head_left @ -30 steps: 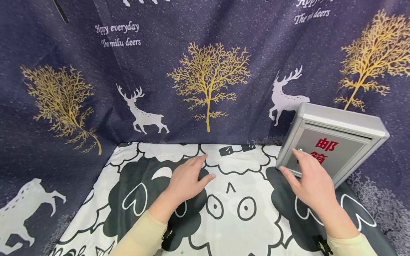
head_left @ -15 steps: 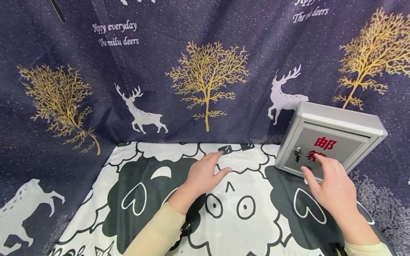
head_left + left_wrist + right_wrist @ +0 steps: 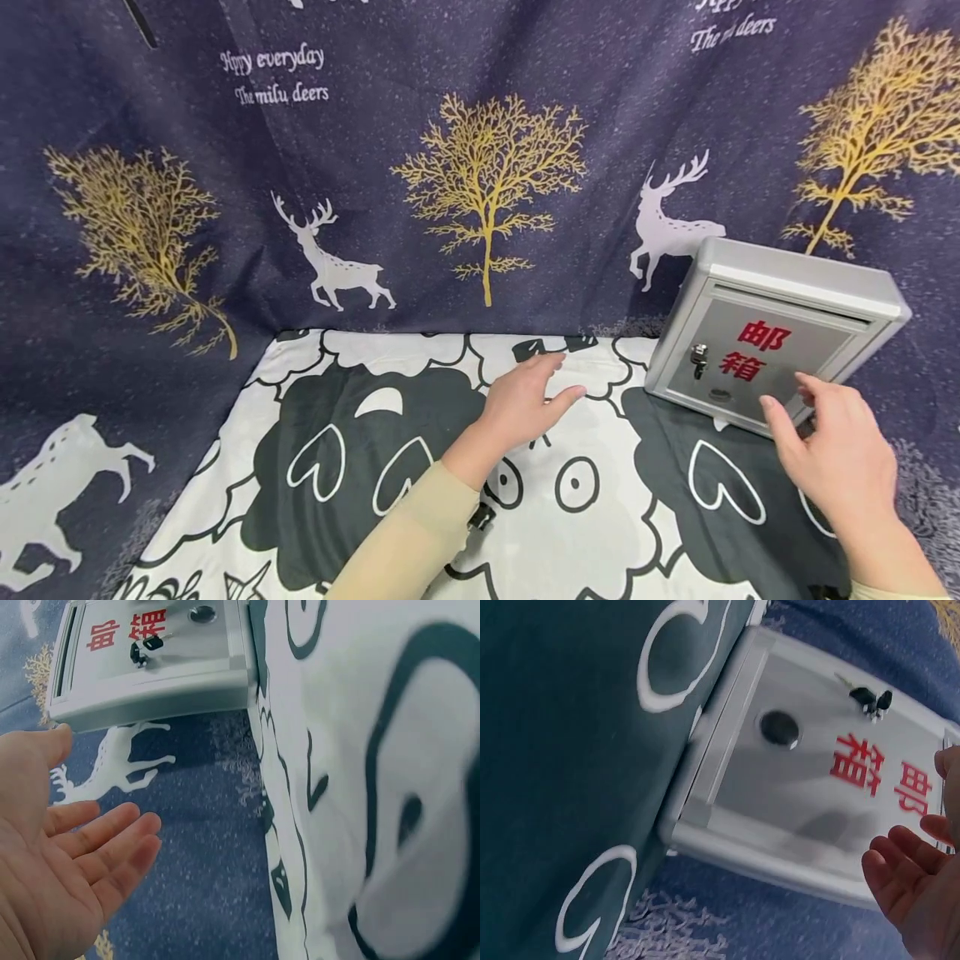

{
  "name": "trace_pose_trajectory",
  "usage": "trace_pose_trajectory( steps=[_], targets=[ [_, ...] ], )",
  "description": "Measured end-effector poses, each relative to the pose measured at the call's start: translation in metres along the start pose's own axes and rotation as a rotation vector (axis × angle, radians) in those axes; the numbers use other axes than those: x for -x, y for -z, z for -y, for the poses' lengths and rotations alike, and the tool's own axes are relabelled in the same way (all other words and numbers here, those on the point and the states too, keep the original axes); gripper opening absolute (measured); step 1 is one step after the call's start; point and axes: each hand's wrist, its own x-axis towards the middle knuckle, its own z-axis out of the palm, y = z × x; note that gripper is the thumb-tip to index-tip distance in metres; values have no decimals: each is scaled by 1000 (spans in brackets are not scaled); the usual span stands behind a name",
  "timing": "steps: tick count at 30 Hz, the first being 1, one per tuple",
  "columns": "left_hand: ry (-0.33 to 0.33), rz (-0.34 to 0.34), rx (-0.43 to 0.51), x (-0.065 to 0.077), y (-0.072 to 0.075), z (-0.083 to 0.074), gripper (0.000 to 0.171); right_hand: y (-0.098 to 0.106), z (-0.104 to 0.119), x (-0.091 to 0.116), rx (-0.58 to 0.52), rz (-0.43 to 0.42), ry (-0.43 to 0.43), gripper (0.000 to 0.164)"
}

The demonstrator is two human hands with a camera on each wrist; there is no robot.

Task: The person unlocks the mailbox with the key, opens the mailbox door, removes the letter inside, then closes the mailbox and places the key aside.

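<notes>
A silver metal mailbox (image 3: 780, 333) with red characters on its door stands upright at the back right. Keys (image 3: 699, 360) hang from the lock on the left side of that door; they also show in the left wrist view as dark-headed keys (image 3: 146, 649). My right hand (image 3: 843, 446) hovers before the mailbox's lower right part, fingers loosely bent and holding nothing. In the right wrist view a round dark spot (image 3: 780, 729) sits low on the door. Left of the mailbox, my left hand (image 3: 528, 400) hangs over the cloth with relaxed fingers and nothing in it.
A white cloth (image 3: 525, 533) with black cartoon sheep prints covers the table. Behind it hangs a dark blue curtain (image 3: 420, 275) with gold trees and white deer. The mailbox stands close against this curtain.
My right hand has moved right and slightly down from the lock side of the door, uncovering the keys. My left hand has moved right, toward the mailbox. The mailbox stays put.
</notes>
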Motion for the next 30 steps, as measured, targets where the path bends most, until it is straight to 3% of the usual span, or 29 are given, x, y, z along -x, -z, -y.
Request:
trace_pose_trajectory(
  steps=[6,10,14,20,24,27,30],
  targets=[
    [28,25,68,-12,-11,-14,66,10,-18,-1,27,-24,-81,45],
    [5,0,123,-20,-21,-21,62,15,-26,-2,52,-17,-151,46],
    [-5,-34,192,-27,-32,-26,59,13,-33,1,35,-58,-165,45],
    [56,-49,317,-38,-43,-32,56,-1,-44,5,-55,-187,-166,51],
    [85,-5,495,-47,-53,-36,63,-6,-54,3,-161,-243,-155,49],
    [91,28,608,-53,-61,-40,68,-9,-58,3,-253,-262,-190,48],
    [97,36,631,-58,-68,-43,68,-12,-58,5,-305,-262,-258,50]
  ],
)
